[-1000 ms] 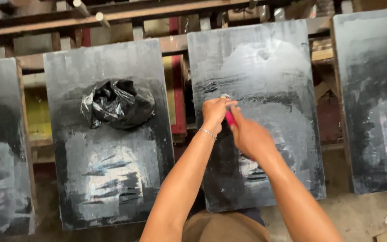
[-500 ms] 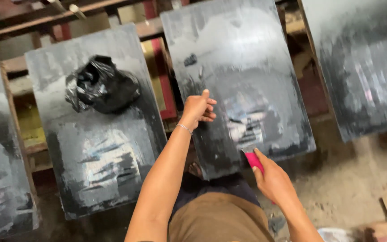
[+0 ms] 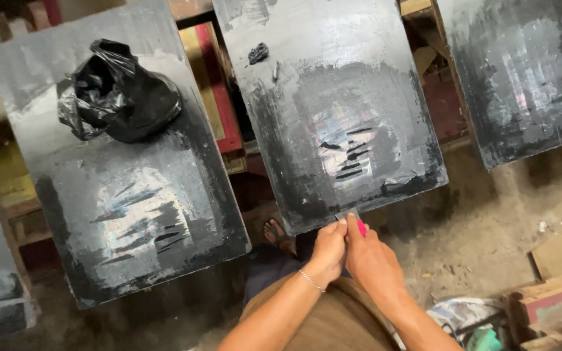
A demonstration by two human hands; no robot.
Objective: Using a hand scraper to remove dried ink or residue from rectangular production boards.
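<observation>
A dark ink-smeared board (image 3: 333,110) leans before me, its lower edge at twelve o'clock from my hands. At ten o'clock a black plastic bag (image 3: 121,97) lies on the neighbouring board (image 3: 125,214). My right hand (image 3: 372,260) and left hand (image 3: 326,247) meet, each grip pinching the pink-handled scraper (image 3: 354,220) at that edge.

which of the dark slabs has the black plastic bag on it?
The slab left of centre: a crumpled black bag lies on its upper part. The middle slab, where both hands work, and the right slab carry no bag.

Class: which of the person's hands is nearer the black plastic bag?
Left. The left hand is at the middle slab's near edge, on the side toward the bag; the right hand sits beside it, farther away.
</observation>
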